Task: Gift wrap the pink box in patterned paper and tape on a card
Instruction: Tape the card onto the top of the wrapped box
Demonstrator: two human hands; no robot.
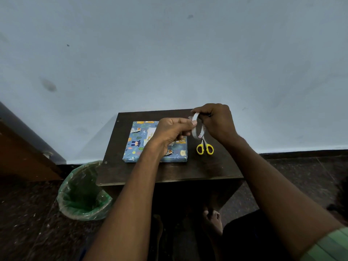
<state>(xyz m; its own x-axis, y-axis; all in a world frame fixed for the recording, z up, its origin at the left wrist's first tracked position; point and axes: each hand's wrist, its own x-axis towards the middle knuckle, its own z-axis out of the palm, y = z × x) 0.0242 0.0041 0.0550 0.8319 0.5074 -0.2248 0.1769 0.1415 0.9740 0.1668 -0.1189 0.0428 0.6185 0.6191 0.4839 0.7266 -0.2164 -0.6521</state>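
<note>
Item count on the counter (207, 170): one wrapped box (135, 147) in blue patterned paper, bearing one pale card (150, 133), and one pair of yellow-handled scissors (204, 147). One roll of clear tape (195, 127) is held above the counter between two hands, left hand (169, 132) and right hand (216, 121). One bin (84, 193) with a green liner stands on the floor beside the counter.

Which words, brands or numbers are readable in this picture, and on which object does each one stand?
No text is readable.
Tape roll: red marks on the inner core, too blurred to read.
Card on the wrapped box: print too small to read.
Wrapping paper: only animal and leaf pictures visible.
</note>
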